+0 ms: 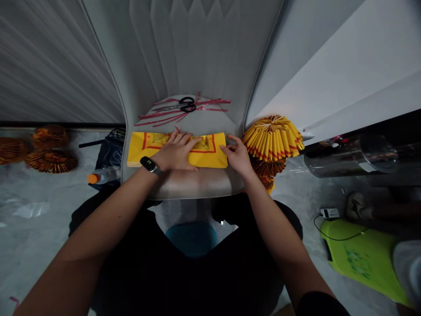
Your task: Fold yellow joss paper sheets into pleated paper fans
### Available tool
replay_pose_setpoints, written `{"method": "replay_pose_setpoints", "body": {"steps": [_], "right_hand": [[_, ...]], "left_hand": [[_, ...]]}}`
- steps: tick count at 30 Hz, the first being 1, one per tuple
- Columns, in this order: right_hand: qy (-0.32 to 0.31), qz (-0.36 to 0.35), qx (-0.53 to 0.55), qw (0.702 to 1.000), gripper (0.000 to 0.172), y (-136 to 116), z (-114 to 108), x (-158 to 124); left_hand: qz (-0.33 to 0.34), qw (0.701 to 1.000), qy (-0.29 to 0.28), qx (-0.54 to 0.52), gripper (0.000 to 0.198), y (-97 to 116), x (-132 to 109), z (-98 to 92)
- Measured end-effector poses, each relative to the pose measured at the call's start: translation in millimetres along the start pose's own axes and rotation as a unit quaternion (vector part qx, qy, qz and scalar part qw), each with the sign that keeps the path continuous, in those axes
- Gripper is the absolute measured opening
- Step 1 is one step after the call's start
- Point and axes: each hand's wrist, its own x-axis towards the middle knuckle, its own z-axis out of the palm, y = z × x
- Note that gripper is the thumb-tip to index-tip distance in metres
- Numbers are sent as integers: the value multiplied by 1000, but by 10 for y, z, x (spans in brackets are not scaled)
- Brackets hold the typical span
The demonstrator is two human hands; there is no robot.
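A stack of yellow joss paper (217,160) with red borders and gold foil lies lengthwise on a grey chair seat (197,184). Flat on its middle rests my left hand (176,151), fingers spread, with a dark fitness band on the wrist. My right hand (237,153) is at the stack's right end, its thumb touching the edge and its index finger apart from the thumb. Behind the paper, black-handled scissors (187,104) lie on several strips of pink plastic ribbon (210,103).
Folded yellow paper fans (273,137) are piled right of the chair. More paper rosettes (51,160) sit on the floor at left. An orange-capped bottle (107,175) lies by a dark bag (110,151). A green box (362,254) and a clear cylindrical container (348,156) are at right.
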Motion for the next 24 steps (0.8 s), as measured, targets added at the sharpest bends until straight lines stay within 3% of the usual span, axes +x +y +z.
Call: {"method": "replay_pose_setpoints", "body": {"steps": [5, 10, 12, 17, 24], "right_hand": [[-99, 36, 130, 986, 44, -259, 10, -139], [-170, 85, 209, 959, 62, -349, 15, -184], [-172, 99, 238, 951, 62, -329, 9, -177], [-142, 97, 253, 952, 42, -301, -10, -192], [-130, 127, 256, 949, 35, -310, -40, -189]], "left_hand": [[10, 998, 25, -53, 126, 109, 23, -31], [26, 994, 50, -95, 128, 116, 51, -56], [23, 994, 48, -99, 129, 96, 50, -52], [17, 997, 31, -71, 133, 65, 45, -31], [13, 997, 17, -69, 135, 15, 61, -13]]}}
